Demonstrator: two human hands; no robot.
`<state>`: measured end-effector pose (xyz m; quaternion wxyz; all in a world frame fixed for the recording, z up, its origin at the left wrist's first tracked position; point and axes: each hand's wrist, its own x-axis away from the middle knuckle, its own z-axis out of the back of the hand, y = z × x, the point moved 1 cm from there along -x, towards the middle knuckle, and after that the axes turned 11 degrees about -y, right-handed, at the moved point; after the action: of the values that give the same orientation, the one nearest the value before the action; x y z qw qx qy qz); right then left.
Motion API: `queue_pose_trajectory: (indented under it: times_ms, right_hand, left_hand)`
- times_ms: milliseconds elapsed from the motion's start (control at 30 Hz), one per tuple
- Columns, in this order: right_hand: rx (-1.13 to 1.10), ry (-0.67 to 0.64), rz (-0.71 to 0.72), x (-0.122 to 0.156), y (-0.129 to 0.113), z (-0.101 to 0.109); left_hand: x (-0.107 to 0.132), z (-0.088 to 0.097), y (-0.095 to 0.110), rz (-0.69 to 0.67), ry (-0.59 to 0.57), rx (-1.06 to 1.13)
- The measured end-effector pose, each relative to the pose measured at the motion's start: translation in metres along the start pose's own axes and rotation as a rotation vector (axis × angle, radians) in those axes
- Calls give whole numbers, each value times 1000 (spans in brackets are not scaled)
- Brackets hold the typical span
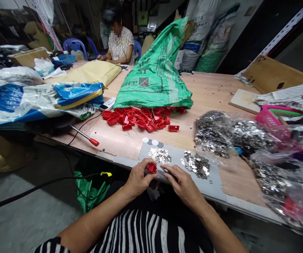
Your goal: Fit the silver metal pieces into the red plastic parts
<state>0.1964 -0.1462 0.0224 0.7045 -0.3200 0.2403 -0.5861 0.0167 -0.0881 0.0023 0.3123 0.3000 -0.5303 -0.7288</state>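
My left hand (138, 178) is closed around a small red plastic part (152, 168) at the table's near edge. My right hand (181, 181) is right beside it, fingers pinched towards the red part; what it holds is too small to see. Both hands hover over a grey mat (212, 182) that carries two small heaps of shiny metal pieces (160, 155) (197, 164). A pile of red plastic parts (141, 120) spills from the mouth of a green woven sack (155, 75) further back.
Clear bags of metal pieces (220, 133) lie to the right, beside a pink basket (269, 117). A red-handled screwdriver (86, 137) and blue-white sacks (35, 100) lie left. Another person (120, 44) sits at the far end. A cardboard box (270, 73) stands far right.
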Motion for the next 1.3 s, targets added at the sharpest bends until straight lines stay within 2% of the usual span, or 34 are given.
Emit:
queue_pose_trajectory:
  times_ms: [200,467,700,900,1067,1167,1233,1300]
  right_hand:
    - [59,-44,-21,-1,3,-6]
    - [132,-67,29,-6,3,-7]
    - [290,-19,-74,-3,-8,-20]
    - [335,-22,-165,-10,-17,-25]
    - [256,-22,-97,-9,-12,-22]
    - [99,67,-14,-3,-10,-19]
    - [-17,85,10,1,-10,-16]
    - [-121,24,4,4,-13,-14]
  left_hand:
    - [-6,1,-8,-39,-28,-161]
    - [-9,3,-8,-17,-45,-126]
    - [-9,2,-11,-44,-49,-159]
    - [-11,2,-12,-20,-41,-131]
    - [-10,3,-5,20,-43,-121]
    - [-4,3,0,54,32,-12]
    - [0,2,5,85,78,187]
    - [3,1,12,132,106,469]
